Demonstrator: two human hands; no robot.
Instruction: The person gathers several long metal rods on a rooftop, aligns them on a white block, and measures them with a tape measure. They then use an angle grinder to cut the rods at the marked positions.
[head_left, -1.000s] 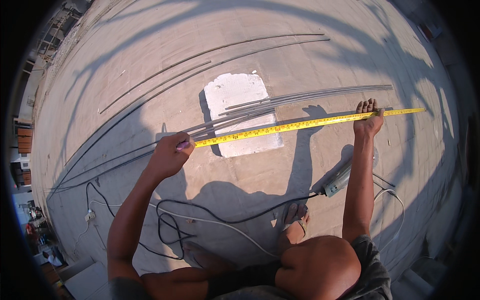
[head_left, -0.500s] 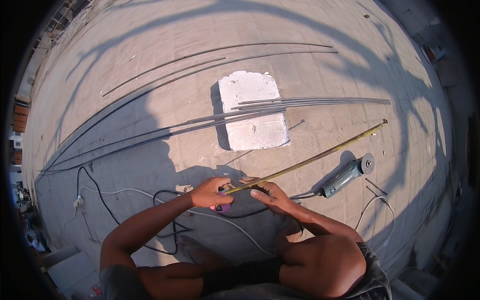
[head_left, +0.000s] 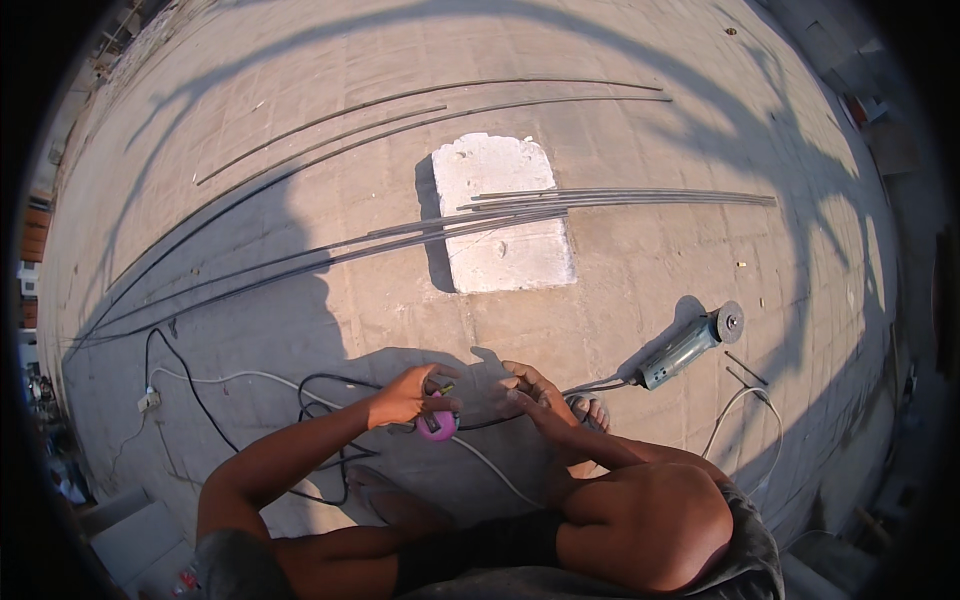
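I've got left hand (head_left: 405, 398) clamped round pink tape measure (head_left: 437, 424), stub of yellow blade showing from case. Right hand (head_left: 540, 402) near it at 3 o'clock, fingers apart, half curled. Floor (head_left: 400, 315) bare toward 12, room up to near edge of white slab (head_left: 505, 265). Rods (head_left: 700, 196) cross slab, 10 to 2. Grinder (head_left: 680, 352) lies between 2 and 3.

We record rods (head_left: 660, 196) lying across the block (head_left: 510, 270) before us; further rods (head_left: 560, 101) lie beyond it. Tape measure (head_left: 436, 428) sits in our left hand (head_left: 405, 398); grinder (head_left: 680, 357) lies right of our right hand (head_left: 540, 402).
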